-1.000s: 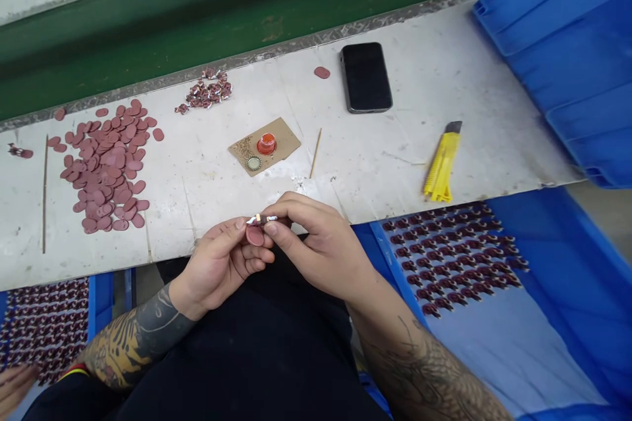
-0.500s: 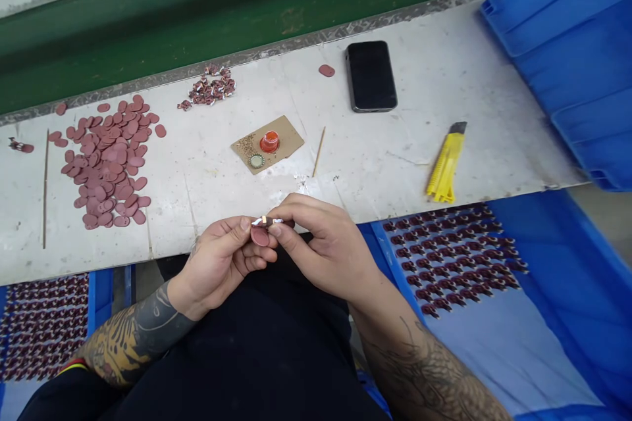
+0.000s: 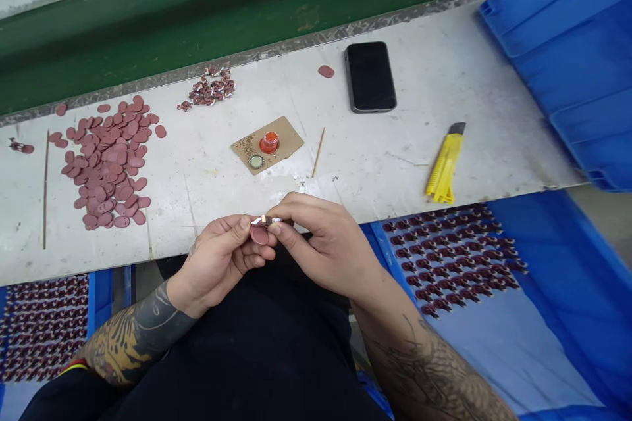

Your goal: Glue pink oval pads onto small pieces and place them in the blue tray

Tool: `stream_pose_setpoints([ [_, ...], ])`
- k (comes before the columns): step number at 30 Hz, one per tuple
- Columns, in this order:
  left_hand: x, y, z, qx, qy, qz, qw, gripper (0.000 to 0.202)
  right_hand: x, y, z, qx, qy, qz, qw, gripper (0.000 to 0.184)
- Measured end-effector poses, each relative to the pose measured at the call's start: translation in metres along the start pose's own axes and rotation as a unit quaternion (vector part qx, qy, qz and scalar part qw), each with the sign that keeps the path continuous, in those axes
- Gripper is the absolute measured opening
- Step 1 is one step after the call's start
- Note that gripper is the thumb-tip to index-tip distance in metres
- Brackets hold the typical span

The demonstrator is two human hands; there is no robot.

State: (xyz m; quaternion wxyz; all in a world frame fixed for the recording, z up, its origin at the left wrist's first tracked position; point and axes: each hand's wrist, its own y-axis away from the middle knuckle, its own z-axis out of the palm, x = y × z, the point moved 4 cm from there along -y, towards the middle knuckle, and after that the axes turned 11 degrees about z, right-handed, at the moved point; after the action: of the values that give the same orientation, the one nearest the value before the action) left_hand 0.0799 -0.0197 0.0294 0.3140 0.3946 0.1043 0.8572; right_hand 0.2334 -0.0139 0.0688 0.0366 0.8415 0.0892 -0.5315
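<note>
Over the table's front edge, my left hand [image 3: 214,260] is closed with thumb and fingers around a reddish-brown oval disc [image 3: 259,235]. A small brown, white and yellowish figure [image 3: 264,220] lies against the disc's upper edge; whether the two are joined I cannot tell. The thumb and forefinger of my right hand [image 3: 328,243] pinch that figure from the right, covering part of it. Beyond the hands is a piece of cardboard [image 3: 289,139] with a small pot of red-orange stuff [image 3: 269,141] and a bottle cap [image 3: 256,162]. A thin wooden stick [image 3: 318,152] lies beside it.
Many oval discs [image 3: 111,168] are heaped at left, near a long stick [image 3: 45,191]. Small figures [image 3: 213,87] lie behind. A black phone [image 3: 370,77] and a yellow utility knife [image 3: 446,164] lie right. Blue bins [image 3: 567,243] below hold rows of brown pieces [image 3: 454,256].
Both hands stay almost in place, still holding the disc and the figure together. The view has shifted very slightly.
</note>
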Motion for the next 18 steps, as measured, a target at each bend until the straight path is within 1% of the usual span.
stream_pose_setpoints([
  [2,0.001,0.000,0.000,-0.009,-0.009,0.011,1.000,0.024,0.000,0.000,0.000,0.000,-0.003,-0.002,1.000,0.014],
  [4,0.003,0.000,0.000,-0.016,-0.031,0.038,0.999,0.024,0.001,0.001,0.000,0.005,-0.010,-0.007,1.000,0.015],
  [6,0.005,0.000,0.000,-0.022,-0.057,0.073,0.995,0.020,0.003,0.004,0.000,0.020,-0.024,-0.009,0.999,0.022],
  [8,0.006,0.001,-0.001,-0.026,-0.080,0.110,0.990,0.018,0.008,0.008,0.001,0.039,-0.058,0.002,0.998,0.031],
  [10,0.007,0.002,-0.002,-0.037,-0.096,0.147,0.984,0.018,0.014,0.013,0.002,0.051,-0.110,0.028,0.992,0.034],
  [12,0.006,0.002,-0.004,-0.049,-0.113,0.178,0.976,0.018,0.018,0.018,0.004,0.049,-0.156,0.056,0.985,0.027],
  [15,0.007,0.001,-0.005,-0.068,-0.138,0.215,0.964,0.022,0.019,0.022,0.006,0.020,-0.178,0.077,0.981,0.012],
  [18,0.011,0.001,-0.004,-0.084,-0.166,0.247,0.951,0.025,0.015,0.022,0.006,-0.002,-0.177,0.075,0.981,0.010],
])
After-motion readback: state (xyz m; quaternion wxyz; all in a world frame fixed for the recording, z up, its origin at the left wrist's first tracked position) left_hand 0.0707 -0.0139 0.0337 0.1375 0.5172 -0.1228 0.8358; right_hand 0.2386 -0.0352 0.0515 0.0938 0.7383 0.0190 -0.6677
